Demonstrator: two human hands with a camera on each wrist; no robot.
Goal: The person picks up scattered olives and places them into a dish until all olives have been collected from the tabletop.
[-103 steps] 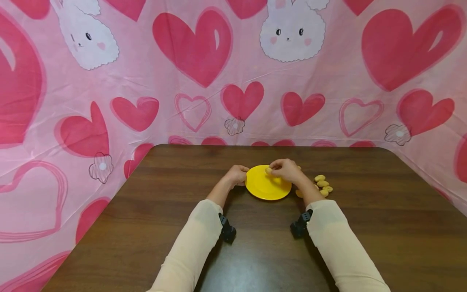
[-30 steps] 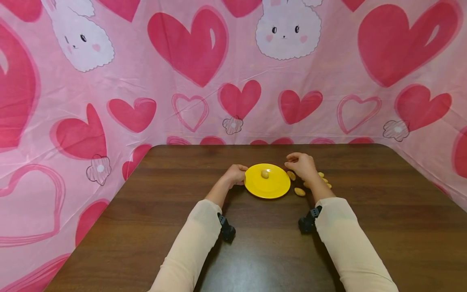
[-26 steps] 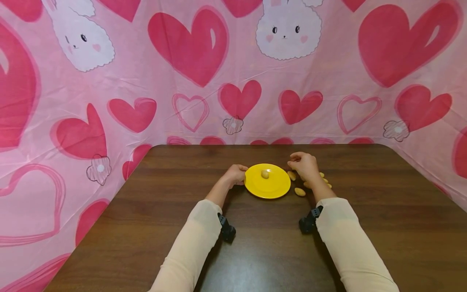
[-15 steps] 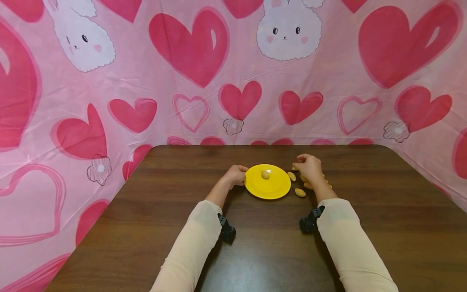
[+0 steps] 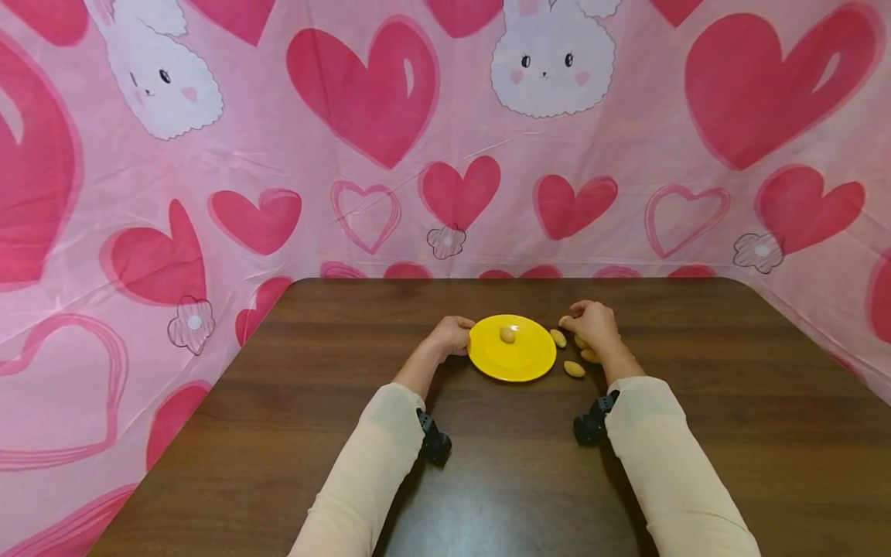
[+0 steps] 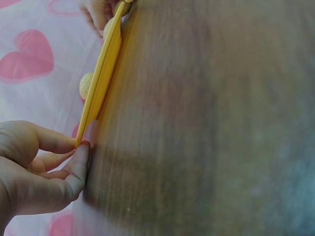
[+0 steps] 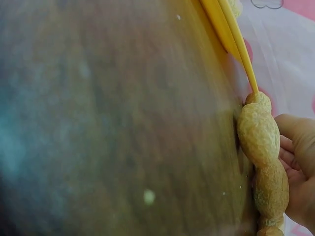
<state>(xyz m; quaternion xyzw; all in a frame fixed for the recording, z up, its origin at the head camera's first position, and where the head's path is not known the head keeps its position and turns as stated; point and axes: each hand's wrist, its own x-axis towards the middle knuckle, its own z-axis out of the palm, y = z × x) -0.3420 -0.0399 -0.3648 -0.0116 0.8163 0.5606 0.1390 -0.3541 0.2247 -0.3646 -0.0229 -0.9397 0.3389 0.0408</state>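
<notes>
A round yellow plate (image 5: 511, 362) lies on the table, with one unshelled peanut (image 5: 507, 334) on its far half. My left hand (image 5: 448, 336) pinches the plate's left rim between thumb and fingers, which the left wrist view shows from the side. To the right of the plate, my right hand (image 5: 593, 323) reaches down with thumb and fingertips closed on a peanut (image 6: 109, 27), mostly covered by the fingers in the head view. Nearer peanuts (image 7: 258, 135) screen those fingertips in the right wrist view. Two loose peanuts lie by the plate's right edge, one of them nearer the front (image 5: 574, 369).
Several more peanuts (image 5: 590, 356) lie under and behind the right hand and wrist, partly hidden. Everything rests on a dark wood-grain table (image 5: 487, 480). A pink cloth (image 5: 445, 116) with hearts and rabbits hangs behind it.
Earlier my right hand held a peanut over the plate; that peanut now lies on it. The hand has moved right to another peanut. My left hand has stayed at the rim.
</notes>
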